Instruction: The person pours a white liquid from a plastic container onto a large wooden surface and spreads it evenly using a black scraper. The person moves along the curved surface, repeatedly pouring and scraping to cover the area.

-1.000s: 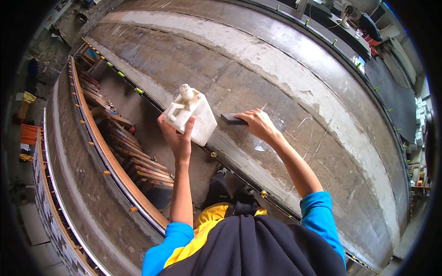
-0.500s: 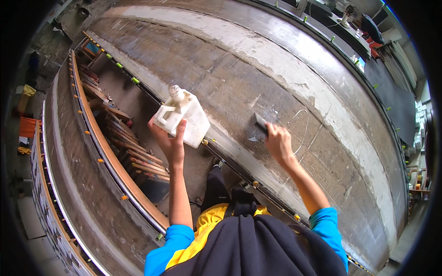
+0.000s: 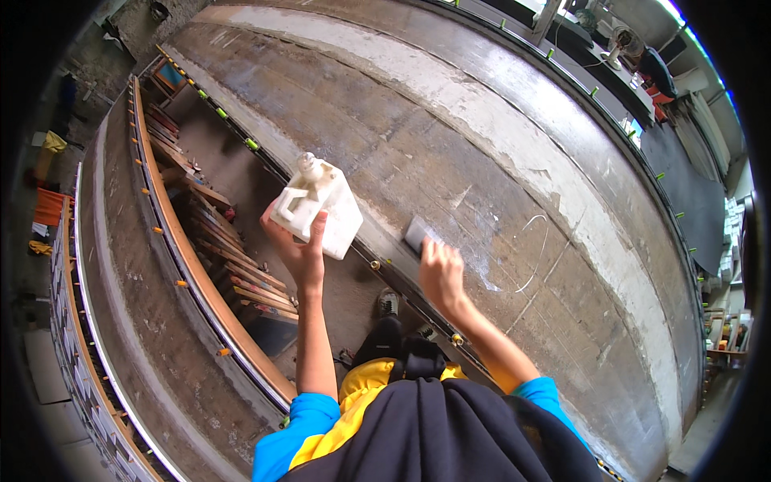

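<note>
My left hand [image 3: 302, 255] is closed around a translucent white plastic jug [image 3: 341, 210], which is tilted over the near edge of the long table [image 3: 401, 145]. The jug's narrow neck points up and away from me. In my right hand [image 3: 442, 275] is a flat, grey-bladed scraper [image 3: 416, 233], its handle hidden in my fist. The blade lies against the brown, worn tabletop, close to the near edge. A pale, wet-looking smear [image 3: 484, 273] marks the surface to the right of my right hand.
A metal rail with green and brass-coloured stops [image 3: 251, 145] runs along the table's near edge. A second long table [image 3: 161, 321] stands at left, with wooden-framed screens [image 3: 241, 265] stacked beneath. A thin pale string-like curve [image 3: 543, 253] lies on the tabletop. A fan [image 3: 623, 42] stands far right.
My right hand has drawn the scraper left and toward the near edge, and the pale smear has spread to its right. The jug stays in my left hand, nearly unmoved.
</note>
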`<state>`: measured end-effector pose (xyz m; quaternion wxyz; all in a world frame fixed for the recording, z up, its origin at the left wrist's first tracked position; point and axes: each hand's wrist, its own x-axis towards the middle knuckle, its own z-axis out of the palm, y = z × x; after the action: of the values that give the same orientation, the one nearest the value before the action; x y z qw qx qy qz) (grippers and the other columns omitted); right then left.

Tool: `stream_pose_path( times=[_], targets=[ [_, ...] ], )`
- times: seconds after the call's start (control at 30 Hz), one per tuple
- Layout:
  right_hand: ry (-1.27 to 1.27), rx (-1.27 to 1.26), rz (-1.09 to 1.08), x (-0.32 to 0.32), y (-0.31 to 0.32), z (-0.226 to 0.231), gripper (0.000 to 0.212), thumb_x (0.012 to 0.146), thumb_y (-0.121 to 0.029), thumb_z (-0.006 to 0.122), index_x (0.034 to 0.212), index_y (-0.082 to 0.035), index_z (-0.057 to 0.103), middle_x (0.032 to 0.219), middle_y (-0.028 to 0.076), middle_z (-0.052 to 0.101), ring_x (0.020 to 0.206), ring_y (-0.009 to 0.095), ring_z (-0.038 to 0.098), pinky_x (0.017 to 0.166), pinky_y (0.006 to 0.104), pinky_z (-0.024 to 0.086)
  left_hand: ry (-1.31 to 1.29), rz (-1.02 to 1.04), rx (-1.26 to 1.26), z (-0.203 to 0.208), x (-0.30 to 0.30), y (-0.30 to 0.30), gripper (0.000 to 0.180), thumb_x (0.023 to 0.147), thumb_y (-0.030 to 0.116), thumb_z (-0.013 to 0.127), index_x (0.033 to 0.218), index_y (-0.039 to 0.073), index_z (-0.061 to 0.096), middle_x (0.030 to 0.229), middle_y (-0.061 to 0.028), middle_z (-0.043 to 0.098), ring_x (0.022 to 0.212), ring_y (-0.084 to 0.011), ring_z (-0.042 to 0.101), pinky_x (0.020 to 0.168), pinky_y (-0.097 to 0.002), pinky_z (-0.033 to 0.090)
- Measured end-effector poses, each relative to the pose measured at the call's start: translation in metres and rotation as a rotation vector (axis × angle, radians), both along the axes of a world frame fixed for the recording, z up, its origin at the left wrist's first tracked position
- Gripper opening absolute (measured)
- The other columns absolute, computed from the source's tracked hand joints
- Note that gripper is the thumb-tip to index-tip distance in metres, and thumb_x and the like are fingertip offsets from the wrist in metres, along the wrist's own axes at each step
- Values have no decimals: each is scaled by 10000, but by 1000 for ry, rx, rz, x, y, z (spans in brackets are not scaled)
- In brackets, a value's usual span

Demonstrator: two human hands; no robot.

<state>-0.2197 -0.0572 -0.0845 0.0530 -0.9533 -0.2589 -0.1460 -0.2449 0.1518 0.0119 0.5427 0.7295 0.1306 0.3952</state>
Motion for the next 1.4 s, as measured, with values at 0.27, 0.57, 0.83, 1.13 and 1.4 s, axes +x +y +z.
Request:
stream_pose_path(
  times=[0.27,0.57,0.83,1.13,1.4],
  targets=[
    [206,206,-174,71,11,29,226,708,-75,584,925,-24,541,778,162,611,711,292,614,643,378,485,-25,-58,-66,0,24,21,616,736,173,716,1180,1,326,1145,-128,404,1074,-206,429,919,-343,368],
    [343,259,-40,45,5,44,169,694,-117,583,837,-35,547,706,151,608,628,307,614,566,416,494,-9,-48,-27,-1,24,22,624,748,202,707,1188,-7,317,1143,-134,412,1074,-207,428,933,-340,343],
    [250,202,253,10,-36,32,296,629,-42,576,925,-43,583,822,112,615,801,246,597,723,353,442,-39,39,-82,-1,-16,-4,614,732,136,717,1187,4,327,1152,-137,422,1063,-209,454,912,-343,393],
    [149,299,402,57,-89,41,220,669,-28,577,873,-104,607,749,54,634,793,198,592,770,348,415,-15,161,6,3,-69,-51,629,745,234,708,1191,4,327,1144,-150,416,1068,-236,458,899,-363,417],
    [401,33,599,33,-143,40,239,697,6,583,858,-163,630,712,7,624,743,153,584,802,329,395,-25,214,24,5,-110,-78,644,743,229,709,1201,4,316,1162,-154,396,1085,-243,443,908,-370,413]
  ],
)
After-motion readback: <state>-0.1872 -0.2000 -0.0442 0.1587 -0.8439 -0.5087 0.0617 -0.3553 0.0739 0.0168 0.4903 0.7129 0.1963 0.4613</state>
